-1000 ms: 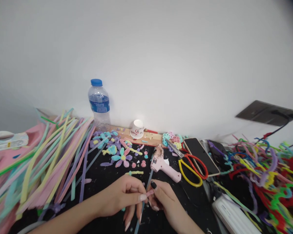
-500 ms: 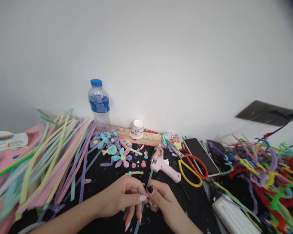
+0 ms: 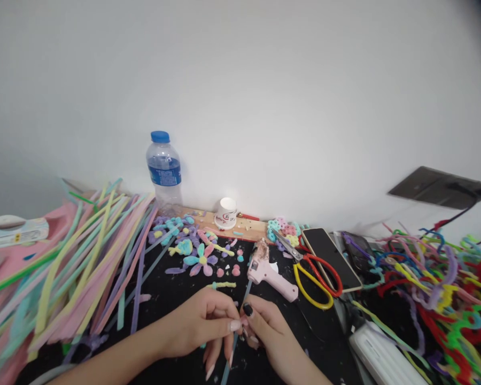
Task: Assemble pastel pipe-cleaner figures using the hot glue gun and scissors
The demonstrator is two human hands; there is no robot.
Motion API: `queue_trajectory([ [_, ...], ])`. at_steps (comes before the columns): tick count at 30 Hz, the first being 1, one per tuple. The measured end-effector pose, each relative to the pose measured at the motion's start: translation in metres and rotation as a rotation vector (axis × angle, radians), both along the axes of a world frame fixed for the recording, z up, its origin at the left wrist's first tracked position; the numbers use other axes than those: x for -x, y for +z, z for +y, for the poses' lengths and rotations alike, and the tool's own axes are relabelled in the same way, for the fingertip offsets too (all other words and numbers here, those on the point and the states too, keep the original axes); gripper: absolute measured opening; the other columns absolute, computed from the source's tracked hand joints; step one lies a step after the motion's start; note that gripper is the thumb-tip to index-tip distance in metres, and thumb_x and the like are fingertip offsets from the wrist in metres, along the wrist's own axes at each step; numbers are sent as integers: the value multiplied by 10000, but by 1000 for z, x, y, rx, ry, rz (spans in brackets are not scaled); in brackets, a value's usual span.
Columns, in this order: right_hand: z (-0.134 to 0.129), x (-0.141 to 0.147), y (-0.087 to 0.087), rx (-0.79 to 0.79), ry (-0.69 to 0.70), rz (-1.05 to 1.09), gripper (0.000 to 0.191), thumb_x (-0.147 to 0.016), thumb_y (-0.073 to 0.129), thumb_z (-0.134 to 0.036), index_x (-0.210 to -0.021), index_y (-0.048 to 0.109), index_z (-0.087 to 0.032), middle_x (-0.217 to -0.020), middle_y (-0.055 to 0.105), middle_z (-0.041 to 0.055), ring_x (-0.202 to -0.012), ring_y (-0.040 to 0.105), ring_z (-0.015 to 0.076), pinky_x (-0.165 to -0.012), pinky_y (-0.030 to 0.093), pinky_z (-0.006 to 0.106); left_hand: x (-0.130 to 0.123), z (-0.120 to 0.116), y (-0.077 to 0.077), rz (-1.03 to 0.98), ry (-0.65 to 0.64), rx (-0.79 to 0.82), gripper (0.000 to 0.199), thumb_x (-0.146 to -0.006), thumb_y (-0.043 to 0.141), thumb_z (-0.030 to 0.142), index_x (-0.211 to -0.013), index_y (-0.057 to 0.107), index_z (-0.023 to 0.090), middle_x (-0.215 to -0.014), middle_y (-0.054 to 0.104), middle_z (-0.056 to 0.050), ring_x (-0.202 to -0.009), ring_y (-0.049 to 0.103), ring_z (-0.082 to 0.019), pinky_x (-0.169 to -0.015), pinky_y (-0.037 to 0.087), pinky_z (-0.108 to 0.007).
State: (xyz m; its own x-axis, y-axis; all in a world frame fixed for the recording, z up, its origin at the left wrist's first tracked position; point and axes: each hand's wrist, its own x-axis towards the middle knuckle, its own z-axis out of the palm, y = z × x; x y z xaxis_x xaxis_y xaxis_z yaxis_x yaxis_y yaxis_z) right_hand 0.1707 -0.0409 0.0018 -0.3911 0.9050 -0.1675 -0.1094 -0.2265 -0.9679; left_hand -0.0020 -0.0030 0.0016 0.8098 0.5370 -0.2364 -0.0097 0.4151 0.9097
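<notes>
My left hand [image 3: 212, 323] and my right hand [image 3: 266, 326] meet low in the middle, fingertips almost touching. Each has its thumb pressed to its fingers in a pinch. A small pink piece [image 3: 244, 322] shows between the fingertips, largely covered; its exact kind is unclear. Behind and below the hands runs a translucent glue stick [image 3: 225, 371], in line with the back of the pink glue gun [image 3: 272, 278] lying just beyond my right hand. A flower of pastel pipe cleaner [image 3: 201, 260] lies past my left hand, with small pink pieces beside it.
Long pastel pipe cleaners [image 3: 92, 256] are heaped at left. A water bottle [image 3: 164, 174] and a paper cup [image 3: 226, 213] stand by the wall. To the right lie scissors [image 3: 315, 280], a phone [image 3: 332, 259], a white power strip [image 3: 385, 355] and tangled bright pipe cleaners [image 3: 436, 283].
The hands have hardly moved and still pinch together at the same spot. The whole view has shifted very slightly; the things on the table stay where they were.
</notes>
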Motion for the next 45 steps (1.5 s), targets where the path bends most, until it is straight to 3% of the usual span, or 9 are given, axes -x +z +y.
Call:
queue_trajectory([
  [8, 2, -3, 4, -271, -8, -405, 402, -903, 381, -443, -618, 445, -168, -569, 351, -43, -547, 309, 99, -495, 241, 237, -1, 0, 1, 39, 18, -25, 198, -839, 526, 315, -745, 541, 143, -595, 666, -8, -279, 478, -42, -313, 331, -129],
  [20, 3, -4, 5, -471, -77, -685, 326, -915, 368, -264, -599, 359, -185, -581, 369, -42, -557, 342, 103, -528, 258, 237, -1, -2, 1, 106, 21, -95, 181, -832, 523, 308, -893, 574, 145, -573, 648, 9, -311, 517, -62, -335, 365, -135],
  [31, 2, -6, 4, -628, -39, -815, 243, -897, 354, -151, -664, 411, -188, -651, 452, -9, -593, 425, 122, -541, 287, 241, -3, -1, -1, 96, 30, -56, 157, -828, 517, 283, -846, 581, 140, -556, 654, 5, -286, 493, -59, -336, 364, -142],
  [38, 1, -6, 10, -668, 18, -900, 219, -896, 359, -170, -705, 464, -185, -703, 501, 21, -631, 463, 143, -561, 305, 252, -2, 0, 1, 90, 21, -73, 195, -835, 514, 307, -780, 585, 133, -558, 658, -12, -292, 496, -59, -337, 361, -141],
  [45, 2, -8, 4, -591, -124, -660, 266, -931, 323, -227, -680, 404, -199, -648, 436, -11, -597, 412, 133, -552, 312, 242, -2, 1, -1, 85, 104, -116, 248, -832, 527, 357, -930, 597, 141, -545, 646, 5, -333, 533, -75, -351, 372, -143],
])
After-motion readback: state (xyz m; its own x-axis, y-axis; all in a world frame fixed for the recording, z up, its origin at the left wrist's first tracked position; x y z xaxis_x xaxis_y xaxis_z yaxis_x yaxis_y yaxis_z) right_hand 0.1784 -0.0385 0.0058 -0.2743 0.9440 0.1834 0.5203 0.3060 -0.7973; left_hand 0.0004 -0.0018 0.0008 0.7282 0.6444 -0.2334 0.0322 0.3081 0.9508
